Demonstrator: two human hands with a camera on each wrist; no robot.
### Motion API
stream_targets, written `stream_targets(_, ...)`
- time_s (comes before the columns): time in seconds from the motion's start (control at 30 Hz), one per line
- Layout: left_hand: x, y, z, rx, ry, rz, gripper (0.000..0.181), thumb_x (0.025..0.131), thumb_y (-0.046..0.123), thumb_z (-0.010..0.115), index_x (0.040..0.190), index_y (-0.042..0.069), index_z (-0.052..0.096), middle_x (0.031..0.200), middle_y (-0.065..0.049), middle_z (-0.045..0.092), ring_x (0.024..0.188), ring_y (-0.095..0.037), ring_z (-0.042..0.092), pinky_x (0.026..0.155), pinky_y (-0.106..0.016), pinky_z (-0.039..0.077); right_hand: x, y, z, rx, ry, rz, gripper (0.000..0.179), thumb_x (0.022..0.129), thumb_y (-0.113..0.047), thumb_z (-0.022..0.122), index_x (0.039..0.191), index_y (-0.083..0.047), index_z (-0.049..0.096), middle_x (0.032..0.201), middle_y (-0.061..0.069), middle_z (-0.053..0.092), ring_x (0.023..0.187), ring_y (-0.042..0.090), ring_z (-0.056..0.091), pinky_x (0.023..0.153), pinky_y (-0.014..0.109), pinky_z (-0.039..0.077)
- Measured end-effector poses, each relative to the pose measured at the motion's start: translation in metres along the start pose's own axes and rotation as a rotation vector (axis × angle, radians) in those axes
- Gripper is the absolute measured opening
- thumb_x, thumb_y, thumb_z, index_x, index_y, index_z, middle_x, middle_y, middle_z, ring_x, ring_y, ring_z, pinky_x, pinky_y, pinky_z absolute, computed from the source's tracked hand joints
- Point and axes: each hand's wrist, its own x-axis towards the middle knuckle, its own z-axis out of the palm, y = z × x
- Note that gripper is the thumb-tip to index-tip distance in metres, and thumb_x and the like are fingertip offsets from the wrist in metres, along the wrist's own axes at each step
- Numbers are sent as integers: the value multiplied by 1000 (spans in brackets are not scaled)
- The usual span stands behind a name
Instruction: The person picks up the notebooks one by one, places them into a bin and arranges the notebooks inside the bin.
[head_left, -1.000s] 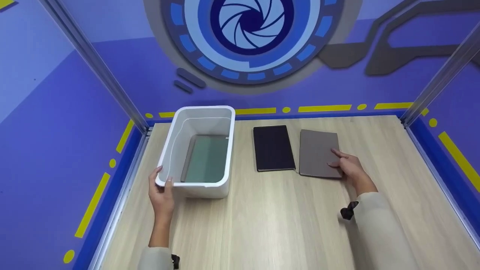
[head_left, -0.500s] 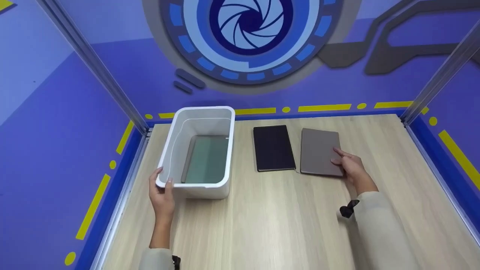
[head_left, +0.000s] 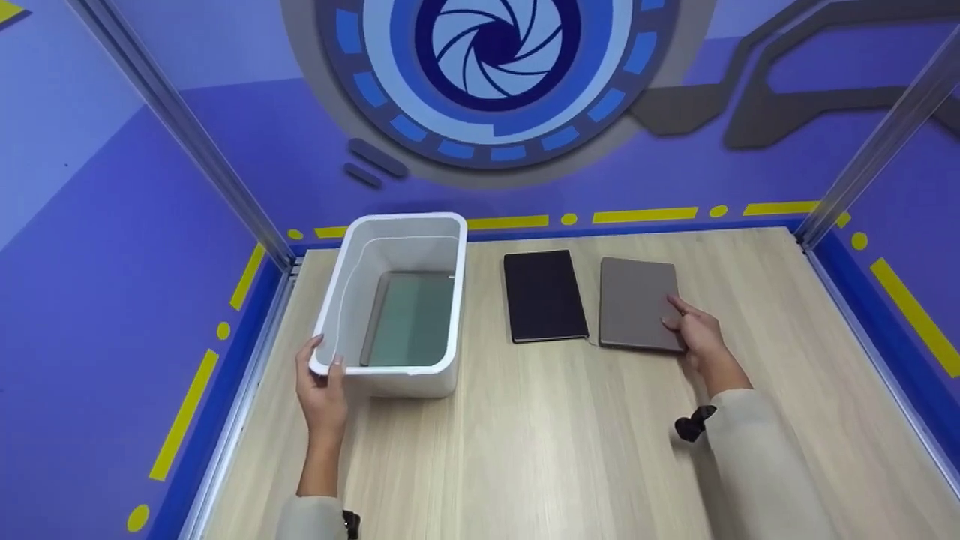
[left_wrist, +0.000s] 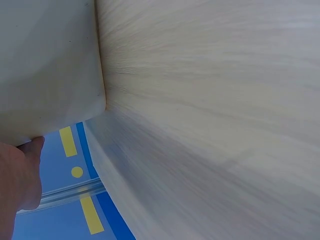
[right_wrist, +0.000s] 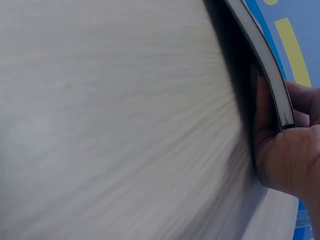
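My left hand [head_left: 324, 394] grips the near left corner of a white plastic bin [head_left: 397, 370], thumb on the inner side of the rim. Inside the bin, a green notebook [head_left: 414, 319] lies flat, with a brownish cover edge showing beside it. My right hand [head_left: 701, 336] holds a grey-brown notebook [head_left: 637, 304] by its right edge. In the right wrist view, fingers [right_wrist: 263, 102] reach under the notebook [right_wrist: 270, 65] and its held side is lifted off the table. A black notebook [head_left: 546, 296] lies between the bin and the grey-brown one.
All of this stands on a light wooden table [head_left: 525, 450]. A blue-purple wall [head_left: 570, 172] closes off the back, and side panels with metal posts [head_left: 202, 157] flank the table. A small black device [head_left: 694, 424] is on the right wrist.
The grey-brown notebook has shifted very slightly away from me in my right hand. My left hand has stayed on the bin's corner. The head view has moved a little.
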Motion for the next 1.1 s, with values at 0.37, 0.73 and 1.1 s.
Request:
stream_targets(0.37,0,1,2,-8,1,-22,52,100,0,59,151,5,52,139,-21,59,114,-13,60,91,-15,49,-8,-2,4,124,38,30,68,110,-12,48,170,-29,21,181,-3,-1,137,13,46,118,29,36)
stream_targets(0.73,0,2,1,0,8,-24,53,99,-1,59,151,7,52,138,-23,60,112,-12,60,89,-15,49,-23,-7,7,333,7,71,68,112,-10,42,171,-29,13,179,-8,-16,167,18,0,135,36,12)
stream_targets(1.1,0,2,-1,-8,-1,-27,53,99,2,59,151,6,52,135,-24,60,107,-8,59,87,-15,49,-30,-22,10,487,-20,122,68,113,-15,45,170,-40,16,178,-20,-10,163,7,11,132,25,17)
